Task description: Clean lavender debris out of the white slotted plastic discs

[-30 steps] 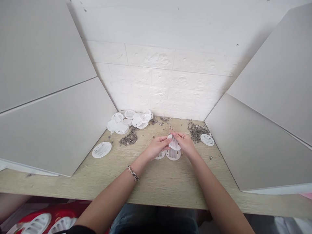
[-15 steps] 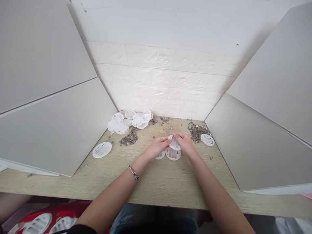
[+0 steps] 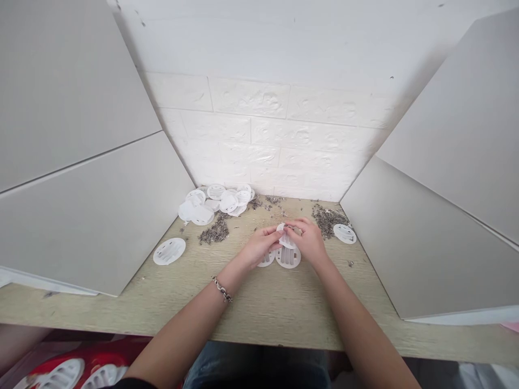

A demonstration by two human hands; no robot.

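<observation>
My left hand (image 3: 261, 246) pinches a round white plastic disc with slots (image 3: 286, 237) at its left edge, tilted up a little above the table. My right hand (image 3: 310, 240) is at the disc's upper right, thumb and fingertips drawn together; whatever they hold is too small to make out. Just below the held disc, a second slotted disc (image 3: 288, 258) lies flat. Beside it another slotted disc (image 3: 266, 259) is partly covered by my left hand.
Piled white discs (image 3: 203, 215) sit at the back left, near small grey pieces (image 3: 215, 231). More grey pieces (image 3: 327, 219) lie at right beside a single disc (image 3: 344, 234). Another disc (image 3: 169, 251) lies at left. Grey panels (image 3: 154, 205) flank the table; red material with discs (image 3: 101, 354) is below.
The held disc has shifted slightly left and tilted. My right fingertips have lifted and spread a little from its top edge, while my left hand keeps its grip.
</observation>
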